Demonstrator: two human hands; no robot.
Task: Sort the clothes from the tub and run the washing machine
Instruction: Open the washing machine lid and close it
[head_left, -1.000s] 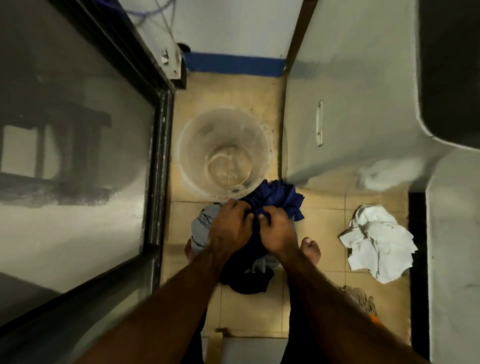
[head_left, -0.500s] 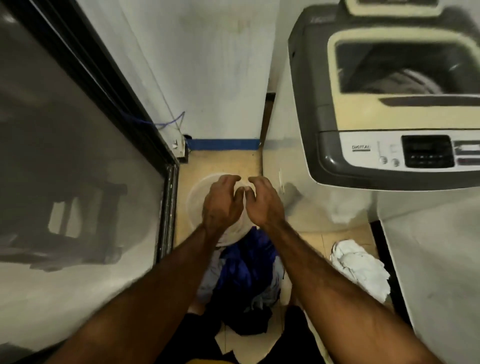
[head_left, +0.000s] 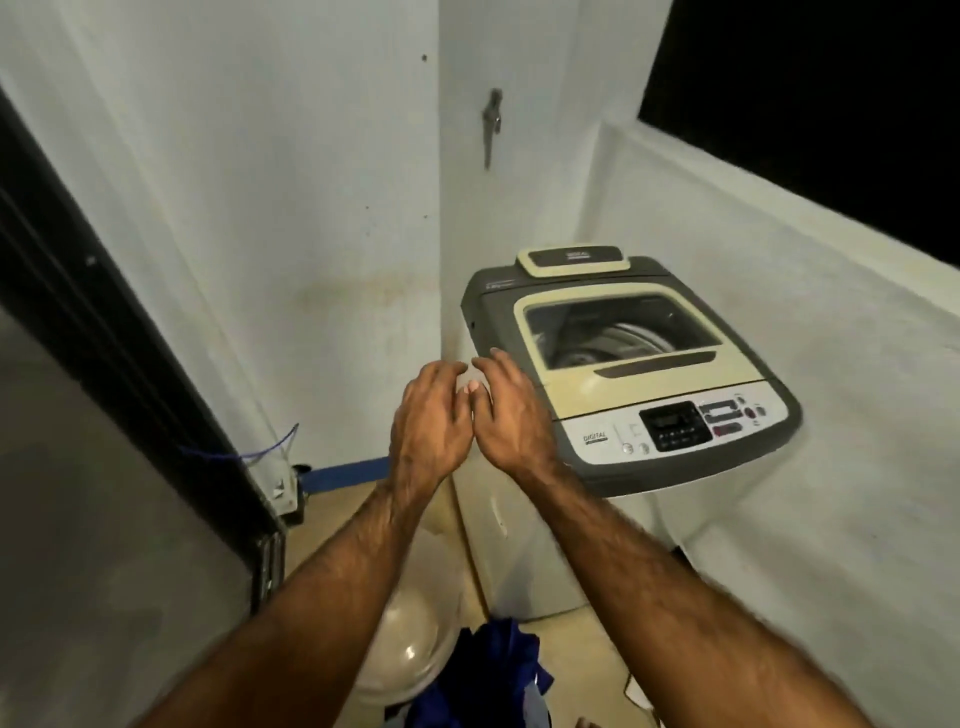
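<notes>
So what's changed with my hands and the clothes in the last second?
The left hand and right hand let go of the blue clothes they gripped and rose, empty, toward the washing machine. The clothes remain on the floor beside the tub; the machine's lid stays closed.

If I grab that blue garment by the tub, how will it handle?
The blue garment lies crumpled in folds, so it will probably sag and drape, not hold shape. Being cloth, it is likely light; whether wet, I cannot tell.
</notes>
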